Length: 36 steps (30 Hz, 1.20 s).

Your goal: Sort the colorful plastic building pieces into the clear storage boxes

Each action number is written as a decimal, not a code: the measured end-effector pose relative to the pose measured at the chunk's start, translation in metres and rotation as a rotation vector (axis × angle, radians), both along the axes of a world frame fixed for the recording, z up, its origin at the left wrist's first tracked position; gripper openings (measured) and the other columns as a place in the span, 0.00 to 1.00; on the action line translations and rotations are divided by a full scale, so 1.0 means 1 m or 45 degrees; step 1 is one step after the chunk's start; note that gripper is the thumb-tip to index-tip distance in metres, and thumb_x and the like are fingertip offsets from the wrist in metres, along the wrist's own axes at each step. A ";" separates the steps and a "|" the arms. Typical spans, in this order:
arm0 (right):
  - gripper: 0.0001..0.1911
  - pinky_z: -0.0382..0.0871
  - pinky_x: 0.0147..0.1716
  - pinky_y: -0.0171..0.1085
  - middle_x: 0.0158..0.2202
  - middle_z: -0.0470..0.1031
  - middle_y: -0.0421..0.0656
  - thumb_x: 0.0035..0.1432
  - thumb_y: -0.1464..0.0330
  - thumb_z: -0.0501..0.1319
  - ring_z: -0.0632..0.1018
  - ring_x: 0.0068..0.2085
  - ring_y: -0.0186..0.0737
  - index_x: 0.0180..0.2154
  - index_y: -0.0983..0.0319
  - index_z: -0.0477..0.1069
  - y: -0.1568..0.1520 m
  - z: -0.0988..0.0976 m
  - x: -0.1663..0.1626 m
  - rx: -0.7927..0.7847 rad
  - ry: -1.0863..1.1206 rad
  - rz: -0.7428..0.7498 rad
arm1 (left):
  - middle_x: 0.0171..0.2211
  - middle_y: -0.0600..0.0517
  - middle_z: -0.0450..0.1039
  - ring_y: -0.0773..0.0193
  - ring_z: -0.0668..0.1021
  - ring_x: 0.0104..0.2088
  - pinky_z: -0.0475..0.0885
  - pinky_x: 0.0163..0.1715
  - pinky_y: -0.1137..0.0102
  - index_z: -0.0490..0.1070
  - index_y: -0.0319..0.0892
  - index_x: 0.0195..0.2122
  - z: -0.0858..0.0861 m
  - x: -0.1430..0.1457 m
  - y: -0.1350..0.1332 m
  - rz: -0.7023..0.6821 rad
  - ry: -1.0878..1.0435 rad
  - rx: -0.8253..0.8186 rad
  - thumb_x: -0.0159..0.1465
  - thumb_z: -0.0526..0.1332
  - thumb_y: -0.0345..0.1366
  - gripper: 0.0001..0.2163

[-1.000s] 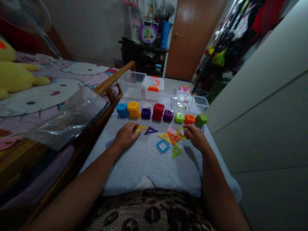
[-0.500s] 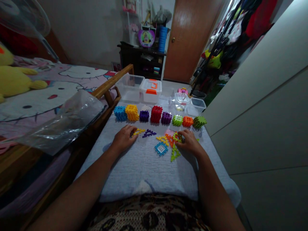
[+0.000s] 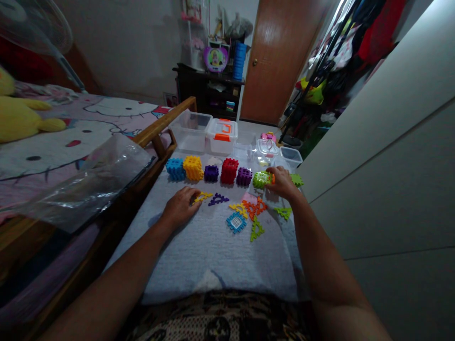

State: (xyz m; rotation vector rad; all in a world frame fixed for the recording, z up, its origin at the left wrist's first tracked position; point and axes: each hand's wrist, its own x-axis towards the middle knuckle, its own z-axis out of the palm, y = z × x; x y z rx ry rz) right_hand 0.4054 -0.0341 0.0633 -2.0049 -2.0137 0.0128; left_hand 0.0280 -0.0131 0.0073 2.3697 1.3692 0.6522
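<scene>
My left hand (image 3: 182, 204) rests on the cloth, fingers closed on one end of a yellow triangular plastic piece (image 3: 204, 196). Just right of that piece is a purple triangular piece (image 3: 218, 199). My right hand (image 3: 282, 182) is at the lime green stack (image 3: 260, 179), its fingers closed on a lime green interlocking block at the stack's right side; the fingers partly cover it. Mostly hidden behind this hand is the orange stack (image 3: 273, 179). Nearer me lie a blue square block (image 3: 236, 222), a yellow piece (image 3: 239, 209), orange pieces (image 3: 251, 208) and green triangular pieces (image 3: 257, 229).
A row of block stacks, including blue (image 3: 176, 169), yellow (image 3: 193, 168) and red (image 3: 229, 171), crosses the cloth-covered table (image 3: 199, 255). Clear plastic boxes (image 3: 222, 136) stand behind it. A bed rail (image 3: 167, 123) borders the left, a pale cabinet (image 3: 391, 189) the right.
My right hand has moved away from me, carrying a lime green block from the loose pieces to the lime green stack. My left hand stays at the yellow triangular piece.
</scene>
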 end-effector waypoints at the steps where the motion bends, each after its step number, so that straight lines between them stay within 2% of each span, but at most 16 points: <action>1: 0.25 0.65 0.48 0.48 0.48 0.70 0.51 0.48 0.66 0.68 0.71 0.48 0.54 0.51 0.60 0.72 0.009 0.002 0.001 -0.042 -0.024 -0.026 | 0.40 0.47 0.72 0.55 0.75 0.40 0.71 0.43 0.62 0.72 0.42 0.43 0.000 0.000 0.000 0.002 0.002 0.003 0.61 0.57 0.41 0.13; 5: 0.26 0.66 0.46 0.46 0.50 0.71 0.52 0.49 0.66 0.69 0.71 0.48 0.54 0.51 0.59 0.73 0.030 0.004 0.001 -0.203 -0.098 -0.046 | 0.40 0.47 0.72 0.55 0.75 0.40 0.71 0.44 0.62 0.72 0.42 0.43 0.002 0.000 -0.001 0.005 0.005 -0.010 0.61 0.58 0.40 0.12; 9: 0.29 0.66 0.45 0.47 0.51 0.71 0.52 0.46 0.66 0.71 0.70 0.48 0.55 0.52 0.59 0.72 0.026 0.006 0.000 -0.155 -0.120 -0.076 | 0.39 0.47 0.71 0.56 0.75 0.40 0.71 0.42 0.63 0.72 0.41 0.43 0.003 0.001 -0.001 -0.010 0.017 -0.021 0.61 0.58 0.40 0.12; 11: 0.27 0.66 0.46 0.47 0.50 0.71 0.52 0.47 0.66 0.71 0.71 0.48 0.55 0.51 0.60 0.72 0.013 0.012 -0.007 -0.068 -0.084 -0.024 | 0.40 0.47 0.71 0.56 0.75 0.40 0.71 0.42 0.63 0.72 0.41 0.44 0.003 0.001 -0.001 -0.016 0.031 -0.020 0.61 0.58 0.40 0.12; 13: 0.21 0.66 0.46 0.45 0.47 0.73 0.50 0.51 0.65 0.69 0.72 0.47 0.51 0.48 0.61 0.72 -0.006 0.017 -0.025 -0.040 -0.024 0.137 | 0.40 0.46 0.71 0.56 0.75 0.40 0.71 0.42 0.63 0.72 0.40 0.44 0.003 0.000 0.000 -0.016 0.043 -0.022 0.61 0.58 0.39 0.13; 15: 0.13 0.67 0.44 0.41 0.42 0.75 0.47 0.57 0.63 0.65 0.74 0.43 0.46 0.44 0.61 0.73 -0.031 0.020 -0.053 -0.152 0.018 0.362 | 0.40 0.46 0.71 0.55 0.75 0.41 0.71 0.43 0.62 0.72 0.40 0.44 0.002 0.000 0.000 -0.015 0.045 -0.022 0.61 0.58 0.40 0.13; 16: 0.13 0.67 0.43 0.40 0.40 0.75 0.47 0.59 0.61 0.64 0.74 0.41 0.45 0.43 0.61 0.72 -0.044 0.020 -0.069 -0.220 -0.010 0.420 | 0.40 0.46 0.71 0.55 0.75 0.41 0.71 0.43 0.62 0.72 0.40 0.44 0.002 0.000 0.001 -0.015 0.042 -0.018 0.62 0.58 0.40 0.13; 19: 0.22 0.66 0.45 0.43 0.43 0.75 0.52 0.56 0.52 0.65 0.74 0.45 0.50 0.41 0.64 0.73 -0.077 0.010 -0.113 -0.292 -0.167 0.370 | 0.40 0.46 0.72 0.55 0.75 0.41 0.71 0.44 0.62 0.71 0.40 0.43 0.002 0.000 0.000 -0.013 0.030 -0.007 0.62 0.58 0.39 0.12; 21: 0.25 0.66 0.46 0.45 0.43 0.75 0.53 0.53 0.50 0.65 0.73 0.46 0.52 0.42 0.64 0.72 -0.090 0.001 -0.132 -0.300 -0.208 0.299 | 0.40 0.47 0.72 0.56 0.75 0.41 0.71 0.43 0.62 0.71 0.41 0.43 0.003 0.001 -0.001 -0.008 0.015 -0.008 0.61 0.58 0.39 0.11; 26: 0.22 0.65 0.47 0.43 0.44 0.75 0.52 0.53 0.59 0.65 0.73 0.46 0.51 0.46 0.65 0.72 -0.095 -0.011 -0.140 -0.253 -0.151 0.322 | 0.40 0.46 0.73 0.53 0.75 0.44 0.71 0.47 0.59 0.72 0.40 0.44 0.004 0.002 -0.002 -0.007 -0.006 0.018 0.59 0.61 0.37 0.13; 31: 0.07 0.65 0.42 0.37 0.38 0.77 0.48 0.58 0.69 0.60 0.75 0.41 0.43 0.38 0.63 0.74 -0.090 0.000 -0.143 -0.261 0.067 0.451 | 0.43 0.45 0.73 0.52 0.73 0.47 0.68 0.52 0.57 0.72 0.41 0.45 0.007 0.004 -0.004 -0.033 -0.087 0.123 0.61 0.60 0.36 0.12; 33: 0.07 0.64 0.39 0.36 0.35 0.78 0.46 0.61 0.71 0.58 0.76 0.39 0.40 0.36 0.62 0.75 -0.085 0.002 -0.146 -0.270 0.203 0.482 | 0.42 0.46 0.73 0.54 0.74 0.46 0.68 0.51 0.58 0.73 0.41 0.44 0.012 0.005 -0.008 -0.072 -0.157 0.145 0.64 0.58 0.37 0.10; 36: 0.10 0.63 0.36 0.34 0.34 0.79 0.42 0.64 0.72 0.55 0.77 0.35 0.37 0.38 0.61 0.76 -0.076 -0.002 -0.153 -0.289 0.385 0.488 | 0.42 0.47 0.74 0.55 0.74 0.46 0.68 0.50 0.59 0.73 0.42 0.43 0.019 0.007 -0.014 -0.115 -0.253 0.153 0.66 0.55 0.36 0.09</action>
